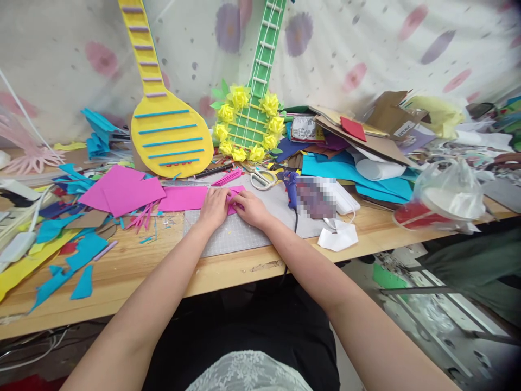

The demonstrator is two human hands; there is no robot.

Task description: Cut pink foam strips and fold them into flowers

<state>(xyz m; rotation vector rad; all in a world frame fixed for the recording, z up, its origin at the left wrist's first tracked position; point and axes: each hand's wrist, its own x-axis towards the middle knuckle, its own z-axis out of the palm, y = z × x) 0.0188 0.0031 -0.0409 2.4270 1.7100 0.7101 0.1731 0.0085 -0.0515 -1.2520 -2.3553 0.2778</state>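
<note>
A long strip of magenta paper [183, 199] lies across the grey cutting mat [232, 239] and the wooden table. On the strip's right part, my left hand [215, 207] presses down with its fingers bent. Close beside it, my right hand [249, 208] pinches the same strip near its right end, fingertips almost meeting the left hand's. The exact fold or edge under the fingers is hidden. Behind the hands are scissors [264, 180] with pale handles and a small bundle of magenta strips [227, 177]. A blue glue gun [291, 189] stands to the right.
A yellow paper guitar [171, 136] and a green one [249, 126] with yellow flowers lean on the curtain. Magenta sheets [118, 190] and blue scraps [86, 252] lie left. Right are stacked cardboard and paper [358, 136] and a bagged red-and-white tub [437, 201].
</note>
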